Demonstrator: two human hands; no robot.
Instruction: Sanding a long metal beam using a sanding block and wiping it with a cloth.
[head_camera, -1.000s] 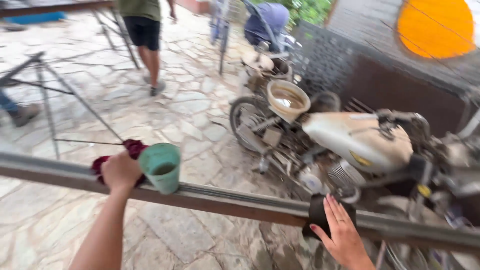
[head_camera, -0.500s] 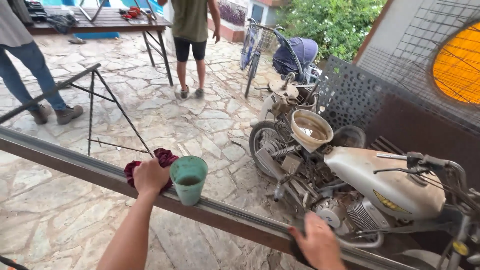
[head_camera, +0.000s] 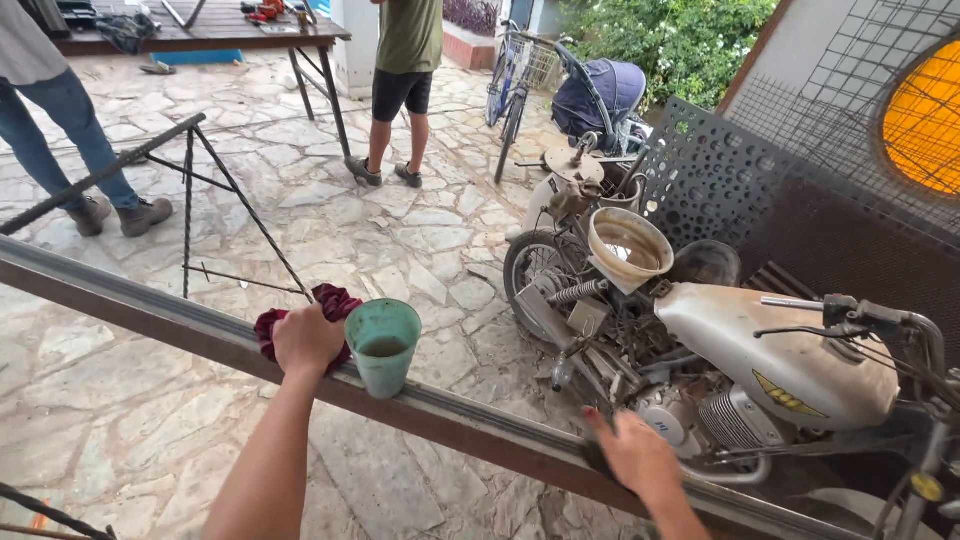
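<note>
Outdoor yard in daylight. Floor: irregular pale stone paving (head_camera: 400, 230). Wooden table (head_camera: 200, 25) on metal legs at top left, tools on it. Folding metal trestle (head_camera: 190, 160) at left. Old silver motorbike (head_camera: 760, 360) parked at right beside a perforated metal panel (head_camera: 715, 175). Behind it a bicycle (head_camera: 515, 80), a blue pram (head_camera: 600, 95), green bushes (head_camera: 670, 30)

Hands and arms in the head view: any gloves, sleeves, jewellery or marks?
Both are bare. The left hand and its forearm show no glove, sleeve, watch or ring. The right hand is also ungloved, its wrist bare to the frame edge, with what looks like red on one fingertip.
</note>
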